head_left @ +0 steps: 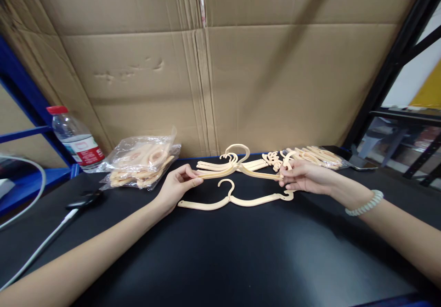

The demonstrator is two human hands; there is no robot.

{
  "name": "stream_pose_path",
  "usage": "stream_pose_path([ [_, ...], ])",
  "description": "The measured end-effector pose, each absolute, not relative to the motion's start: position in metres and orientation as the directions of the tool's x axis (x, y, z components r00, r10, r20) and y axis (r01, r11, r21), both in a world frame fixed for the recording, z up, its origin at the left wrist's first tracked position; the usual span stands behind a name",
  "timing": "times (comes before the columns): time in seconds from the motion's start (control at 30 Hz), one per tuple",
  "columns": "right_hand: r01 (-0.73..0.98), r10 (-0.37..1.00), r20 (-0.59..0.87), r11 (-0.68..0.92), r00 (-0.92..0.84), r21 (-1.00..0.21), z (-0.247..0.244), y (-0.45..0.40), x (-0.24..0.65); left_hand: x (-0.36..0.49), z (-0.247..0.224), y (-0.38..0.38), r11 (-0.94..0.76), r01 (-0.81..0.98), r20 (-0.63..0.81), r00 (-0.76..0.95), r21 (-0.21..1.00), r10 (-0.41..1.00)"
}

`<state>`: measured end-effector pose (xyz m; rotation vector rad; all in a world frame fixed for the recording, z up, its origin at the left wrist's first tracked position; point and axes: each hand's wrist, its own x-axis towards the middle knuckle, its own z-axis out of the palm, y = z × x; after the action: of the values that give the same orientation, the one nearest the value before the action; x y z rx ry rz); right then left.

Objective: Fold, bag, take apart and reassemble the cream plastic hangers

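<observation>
Both hands hold one cream plastic clothes hanger above the black table, its hook upward. My left hand pinches its left end between thumb and fingers. Around the right end, close to a small curved hook piece, are the closed fingers of my right hand. Below the held hanger, a second cream hanger lies flat on the table, with a small hook piece at its right end. Behind the held one rests a row of similar hangers, partly covered by it.
Bagged cream hanger parts lie at the left, and another clear bag lies at the right. Loose small hooks are at the back. A bottle and a cable are on the left. A cardboard wall stands behind.
</observation>
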<state>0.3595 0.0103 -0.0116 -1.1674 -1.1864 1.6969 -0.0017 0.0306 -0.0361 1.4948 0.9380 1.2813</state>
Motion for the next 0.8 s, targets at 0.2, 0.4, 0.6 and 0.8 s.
stream_pose_path([
  [0.2,-0.109,0.954,-0.176,-0.207,-0.242,-0.972,-0.014,0.011,0.358,-0.001,-0.036,0.029,-0.281,-0.014,0.280,0.154,0.960,0.948],
  [0.4,-0.098,0.980,-0.116,-0.134,-0.163,-0.986,-0.015,0.008,0.354,-0.001,-0.036,0.031,-0.296,-0.015,0.295,0.148,0.955,0.944],
  [0.6,-0.101,0.991,-0.038,-0.051,-0.127,-0.994,-0.014,0.006,0.349,-0.001,-0.036,0.029,-0.312,0.007,0.307,0.158,0.950,0.939],
  [0.8,-0.096,0.996,-0.005,-0.014,-0.090,-0.995,-0.013,0.003,0.347,0.000,-0.034,0.027,-0.322,0.054,0.310,0.152,0.945,0.938],
])
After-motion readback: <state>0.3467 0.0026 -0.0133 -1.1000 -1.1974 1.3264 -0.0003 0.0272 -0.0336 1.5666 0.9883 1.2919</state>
